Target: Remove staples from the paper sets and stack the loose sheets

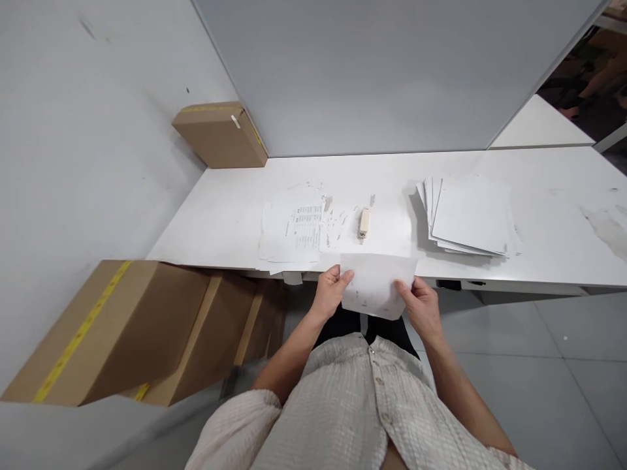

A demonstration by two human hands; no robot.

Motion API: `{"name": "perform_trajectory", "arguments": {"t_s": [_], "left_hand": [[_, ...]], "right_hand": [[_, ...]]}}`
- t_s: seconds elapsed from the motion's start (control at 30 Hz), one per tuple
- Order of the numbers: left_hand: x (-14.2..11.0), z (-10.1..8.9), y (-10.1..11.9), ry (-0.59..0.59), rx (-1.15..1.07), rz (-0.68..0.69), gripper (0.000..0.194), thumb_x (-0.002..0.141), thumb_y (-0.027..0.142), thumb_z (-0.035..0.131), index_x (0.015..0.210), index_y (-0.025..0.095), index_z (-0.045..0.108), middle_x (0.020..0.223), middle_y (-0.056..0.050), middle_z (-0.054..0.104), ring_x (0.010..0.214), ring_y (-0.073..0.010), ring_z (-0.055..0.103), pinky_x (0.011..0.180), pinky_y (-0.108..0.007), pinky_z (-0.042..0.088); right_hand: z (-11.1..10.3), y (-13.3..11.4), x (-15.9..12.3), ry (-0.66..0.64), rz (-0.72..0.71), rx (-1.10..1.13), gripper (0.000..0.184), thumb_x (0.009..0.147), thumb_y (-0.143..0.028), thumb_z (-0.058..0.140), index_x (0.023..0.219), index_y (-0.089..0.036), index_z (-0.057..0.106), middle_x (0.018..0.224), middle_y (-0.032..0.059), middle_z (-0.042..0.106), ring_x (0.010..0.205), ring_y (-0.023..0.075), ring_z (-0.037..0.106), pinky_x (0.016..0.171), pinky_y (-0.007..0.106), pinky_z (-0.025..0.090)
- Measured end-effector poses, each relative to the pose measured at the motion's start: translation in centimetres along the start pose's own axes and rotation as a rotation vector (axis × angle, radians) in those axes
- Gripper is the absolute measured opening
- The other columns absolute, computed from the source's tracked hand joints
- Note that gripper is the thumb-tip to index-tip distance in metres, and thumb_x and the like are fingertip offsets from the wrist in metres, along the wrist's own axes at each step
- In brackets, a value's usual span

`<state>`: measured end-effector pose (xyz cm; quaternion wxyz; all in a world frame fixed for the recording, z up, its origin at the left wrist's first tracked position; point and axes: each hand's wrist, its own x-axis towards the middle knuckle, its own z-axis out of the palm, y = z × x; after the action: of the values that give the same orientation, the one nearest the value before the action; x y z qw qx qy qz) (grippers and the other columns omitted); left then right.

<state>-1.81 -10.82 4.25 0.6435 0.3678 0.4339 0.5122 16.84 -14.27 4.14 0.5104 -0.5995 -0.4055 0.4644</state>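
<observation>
Both hands hold a white sheet of paper (375, 282) just in front of the white table's near edge. My left hand (331, 288) pinches its left side, thumb on top. My right hand (420, 301) grips its right side, fingers closed on it. On the table (539, 215) behind the sheet lies a small beige stapler (364, 222). To its left sits a loose pile of printed papers (292, 235). To its right rests a fanned stack of blank white sheets (470, 215).
A grey partition panel (392, 72) stands along the table's far edge. A brown cardboard box (220, 134) leans in the far left corner. Several large cardboard boxes (122, 326) with yellow tape stand on the floor at left, against the white wall. Grey floor tiles (539, 365) lie at right.
</observation>
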Motion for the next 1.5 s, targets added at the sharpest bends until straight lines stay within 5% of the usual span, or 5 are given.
{"name": "perform_trajectory", "arguments": {"t_s": [0.1,0.2,0.57,0.97,1.5], "left_hand": [[0.7,-0.1,-0.5,0.072,-0.095,-0.012,0.031,0.066,0.038,0.072,0.085,0.015,0.063,0.081,-0.003,0.068,0.077,-0.0149,0.061,0.076,-0.029,0.046],[1.5,-0.3,-0.8,0.077,-0.089,-0.046,0.032,0.065,0.038,0.072,0.082,0.014,0.061,0.079,-0.003,0.068,0.075,-0.0146,0.062,0.075,-0.029,0.048],[6.3,-0.7,-0.6,0.046,0.542,0.006,0.044,0.080,0.028,0.053,0.122,0.016,0.048,0.080,-0.002,0.066,0.057,-0.0092,0.057,0.058,-0.023,0.049],[9.6,-0.9,-1.4,0.066,1.313,0.503,0.040,0.089,0.020,0.036,0.128,0.021,0.046,0.093,-0.005,0.062,0.080,-0.0148,0.056,0.073,-0.026,0.043],[10.4,0.0,-0.6,-0.074,1.614,0.361,0.054,0.087,0.008,0.031,0.134,0.035,0.036,0.098,-0.002,0.048,0.072,-0.0116,0.049,0.055,-0.022,0.032]], "right_hand": [[-0.3,0.9,-0.2,-0.144,0.043,0.001,0.033,0.071,-0.043,0.065,0.093,-0.018,0.064,0.089,0.0060,0.068,0.076,0.0193,0.059,0.067,0.029,0.047],[-0.7,1.9,-0.4,-0.129,0.097,-0.075,0.034,0.072,-0.045,0.063,0.088,-0.016,0.064,0.080,0.0052,0.067,0.070,0.0187,0.059,0.061,0.027,0.046],[-2.9,2.3,1.5,0.018,0.193,-0.181,0.035,0.067,-0.046,0.064,0.081,-0.013,0.065,0.071,0.0035,0.067,0.058,0.0158,0.057,0.050,0.024,0.042],[-3.1,2.9,3.7,0.084,0.200,-0.140,0.035,0.066,-0.043,0.065,0.084,-0.014,0.065,0.076,0.0043,0.068,0.062,0.0163,0.059,0.055,0.025,0.045],[-2.4,2.6,4.7,0.112,0.223,-0.070,0.033,0.065,-0.042,0.067,0.083,-0.014,0.064,0.076,0.0039,0.067,0.061,0.0155,0.058,0.053,0.024,0.044]]}}
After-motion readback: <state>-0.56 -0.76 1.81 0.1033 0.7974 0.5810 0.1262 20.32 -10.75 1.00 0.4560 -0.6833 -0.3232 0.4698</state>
